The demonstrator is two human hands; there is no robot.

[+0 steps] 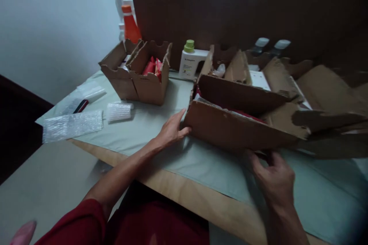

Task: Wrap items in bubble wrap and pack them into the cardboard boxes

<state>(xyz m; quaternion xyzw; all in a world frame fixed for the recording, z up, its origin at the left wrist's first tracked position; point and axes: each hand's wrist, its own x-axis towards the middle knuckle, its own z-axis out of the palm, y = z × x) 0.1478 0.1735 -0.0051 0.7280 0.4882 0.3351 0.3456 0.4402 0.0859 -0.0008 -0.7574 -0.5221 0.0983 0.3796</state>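
- The large cardboard box (238, 122) lies across the middle and right of the frame, its long axis running from the centre out towards the right edge and tilting slightly downward as it goes
- The left hand (171, 130) sits at the box's near left corner, at centre frame, fingers loosely spread and lying against the cardboard wall, thumb on the cloth side
- The right hand (273, 178) is in the lower right, just under the box's near long flap; fingers are curled up at the flap's lower edge, and whether they pinch it or only touch it I cannot tell
- Both hands meet the same near side of the box, one at each end of that wall; the left is at the corner, the right further along towards the torn part
- The box is brown, worn, with ragged torn flaps standing open; red and white contents show inside, too dim to identify
- It rests on a pale green cloth (172, 160) over a wooden table (184, 195)
- A smaller open box (138, 72) with red packets stands apart in the upper left, a white bottle (190, 61) with a green cap just behind the large box's left end, and bubble wrap (71, 125) at far left
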